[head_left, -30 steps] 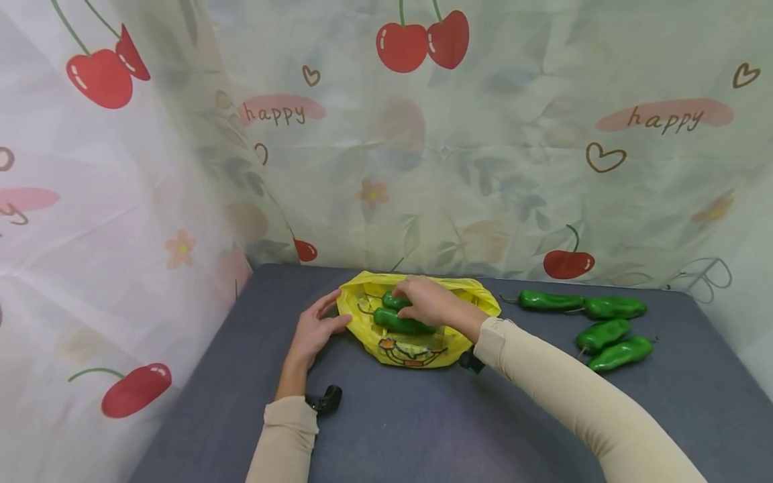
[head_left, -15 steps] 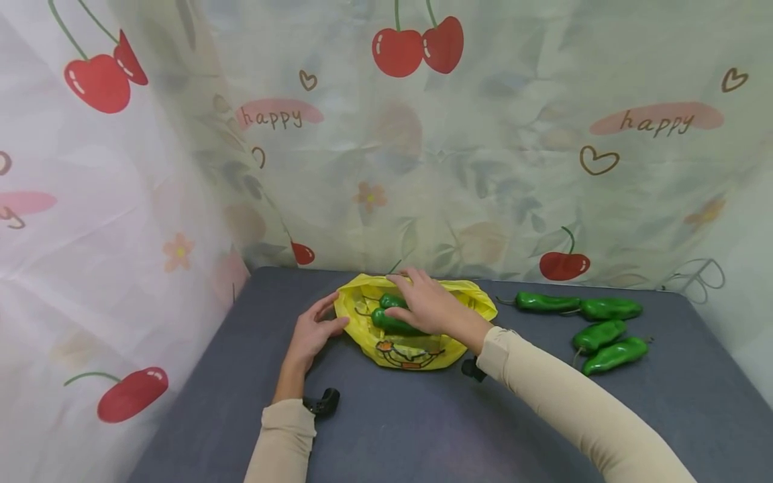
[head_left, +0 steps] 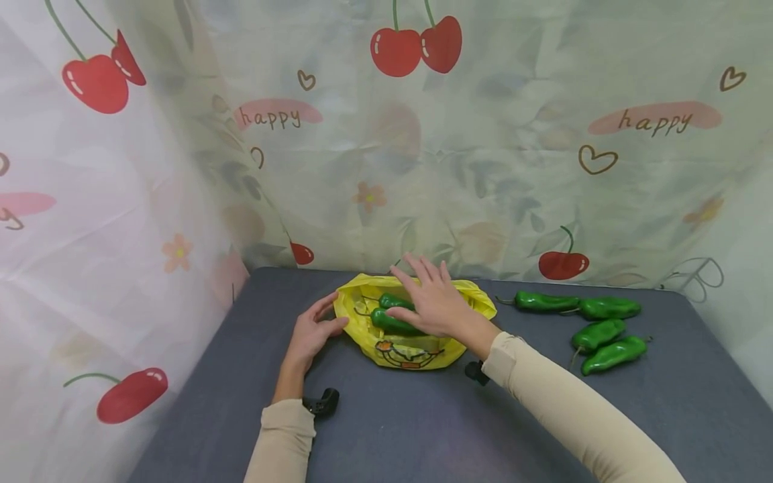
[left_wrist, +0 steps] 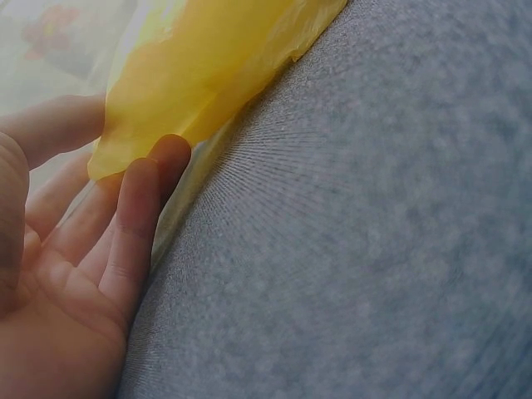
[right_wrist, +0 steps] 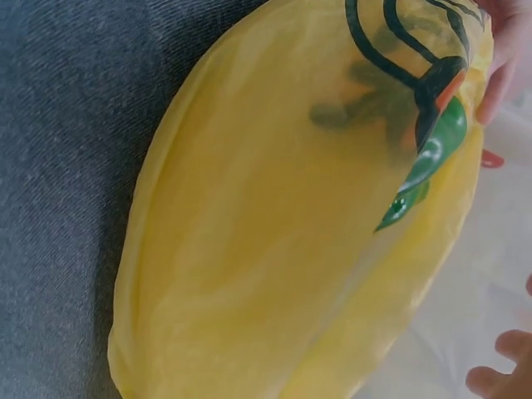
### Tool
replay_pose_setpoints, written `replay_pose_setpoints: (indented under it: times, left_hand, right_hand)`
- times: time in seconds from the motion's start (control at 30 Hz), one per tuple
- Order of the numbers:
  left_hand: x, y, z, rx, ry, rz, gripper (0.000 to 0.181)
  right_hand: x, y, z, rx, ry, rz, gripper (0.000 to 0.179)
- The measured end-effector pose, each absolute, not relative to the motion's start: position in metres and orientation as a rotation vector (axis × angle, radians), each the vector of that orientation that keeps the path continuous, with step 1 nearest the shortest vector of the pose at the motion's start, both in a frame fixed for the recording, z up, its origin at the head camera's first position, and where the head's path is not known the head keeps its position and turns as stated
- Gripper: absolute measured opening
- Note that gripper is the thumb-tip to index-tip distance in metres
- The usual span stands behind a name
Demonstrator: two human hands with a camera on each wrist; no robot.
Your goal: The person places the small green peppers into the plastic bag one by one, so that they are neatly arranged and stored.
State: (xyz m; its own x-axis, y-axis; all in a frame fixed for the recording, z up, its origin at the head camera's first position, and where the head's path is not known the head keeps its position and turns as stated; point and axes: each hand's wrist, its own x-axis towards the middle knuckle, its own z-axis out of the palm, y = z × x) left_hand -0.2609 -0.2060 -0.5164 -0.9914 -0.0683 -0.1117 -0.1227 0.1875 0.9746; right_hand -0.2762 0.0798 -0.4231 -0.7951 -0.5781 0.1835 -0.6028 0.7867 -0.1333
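A yellow plastic bag (head_left: 410, 352) lies with its mouth spread, a cartoon print on its near side. Two green peppers show in its mouth, the nearer pepper (head_left: 389, 320) and the farther pepper (head_left: 395, 301) behind it, both partly hidden by my right hand. That right hand (head_left: 437, 305) is above the opening, fingers spread and extended, holding nothing. On the bag's left side, my left hand (head_left: 310, 335) touches the edge with loosely bent fingers. In the left wrist view, the fingers (left_wrist: 133, 208) rest against the yellow plastic.
Several more green peppers lie to the right: a long pepper (head_left: 546, 302) and its neighbour (head_left: 610, 308) at the back, with a shorter pepper (head_left: 598, 334) and another pepper (head_left: 614, 355) nearer. A patterned curtain (head_left: 423, 168) rises behind the grey table (head_left: 386, 429).
My right hand has come away from the peppers in the bag, and its fingers have straightened and spread. The left hand stays at the bag's edge.
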Motion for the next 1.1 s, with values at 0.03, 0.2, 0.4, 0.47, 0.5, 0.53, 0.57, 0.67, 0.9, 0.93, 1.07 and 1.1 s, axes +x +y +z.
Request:
replay_pose_setpoints:
  times: [0.03,0.2,0.4,0.47,0.5,0.53,0.57,0.67,0.9,0.93,1.07,1.1]
  left_hand:
    - [-0.261,-0.206,-0.516,-0.193,2.388,1.966,0.066]
    - [-0.261,-0.205,-0.515,-0.177,2.394,1.967,0.066]
    - [-0.260,-0.205,-0.516,-0.163,2.409,1.968,0.067]
    - [-0.261,-0.205,-0.517,-0.169,2.415,1.963,0.067]
    - [-0.261,-0.205,-0.517,-0.169,2.418,1.960,0.067]
    - [-0.261,-0.205,-0.518,-0.166,2.424,1.956,0.067]
    - [-0.262,-0.205,-0.518,-0.173,2.425,1.956,0.067]
    - [-0.261,-0.205,-0.519,-0.180,2.428,1.955,0.068]
    - [-0.259,-0.205,-0.518,-0.172,2.414,1.949,0.068]
    - [-0.259,-0.205,-0.518,-0.171,2.411,1.949,0.068]
    - [-0.259,-0.205,-0.517,-0.173,2.400,1.947,0.070]
    - [-0.259,-0.205,-0.516,-0.179,2.397,1.950,0.070]
  right_hand:
    - [-0.276,0.081,-0.423,0.940,-2.845,0.272,0.083]
    - [-0.274,0.087,-0.421,0.904,-2.889,0.247,0.086]
    - [-0.272,0.097,-0.422,0.869,-2.933,0.240,0.090]
    - [-0.271,0.100,-0.422,0.857,-2.959,0.245,0.090]
    - [-0.270,0.102,-0.422,0.851,-2.968,0.247,0.090]
    - [-0.270,0.104,-0.422,0.846,-2.971,0.256,0.090]
    - [-0.270,0.105,-0.422,0.841,-2.972,0.261,0.090]
    - [-0.269,0.110,-0.421,0.823,-2.973,0.275,0.089]
    - [-0.268,0.121,-0.421,0.762,-2.997,0.300,0.088]
    - [-0.268,0.123,-0.422,0.755,-3.001,0.299,0.088]
    - [-0.266,0.127,-0.424,0.749,-2.992,0.322,0.087]
    - [-0.265,0.129,-0.424,0.745,-2.993,0.327,0.086]
